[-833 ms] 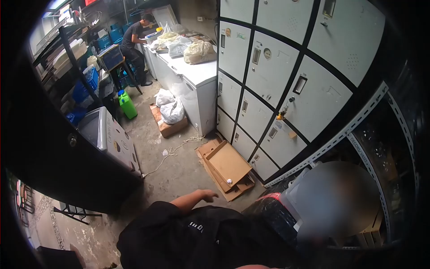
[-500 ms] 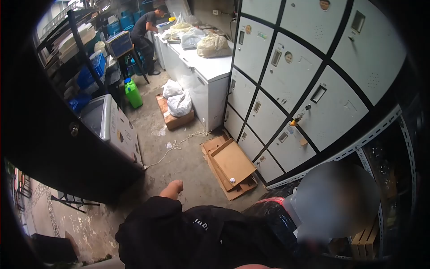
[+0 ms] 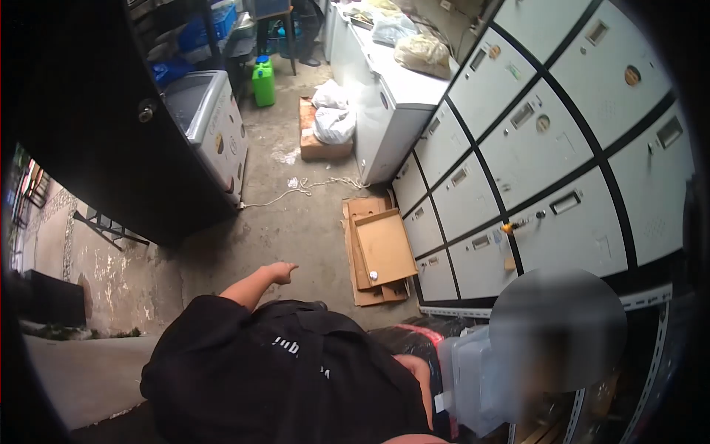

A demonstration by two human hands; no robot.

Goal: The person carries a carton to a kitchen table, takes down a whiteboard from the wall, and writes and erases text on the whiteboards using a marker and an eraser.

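My left hand (image 3: 279, 272) is held out over the concrete floor at the end of a bare forearm. Its fingers look curled in, one sticking out a little, and I see nothing in them. To its right, flattened cardboard and a shallow brown carton (image 3: 384, 244) lie on the floor. Of my right arm only the bare forearm (image 3: 416, 374) shows, beside my black shirt; the hand is out of sight. A clear plastic box (image 3: 471, 377) is close to that forearm, partly hidden by a round blurred patch.
Grey lockers (image 3: 543, 192) with keys hanging from one door line the right side. A white chest freezer (image 3: 392, 111) carries bags. A black door (image 3: 96, 126), glass-topped freezer (image 3: 229, 133), green jerrycan (image 3: 263, 83), bagged carton (image 3: 325, 149) and a cord (image 3: 303, 188) are ahead.
The view has tilted down and turned left, so the lockers sit further right. The person at the back is mostly cut off. My right forearm and more of the plastic box now show.
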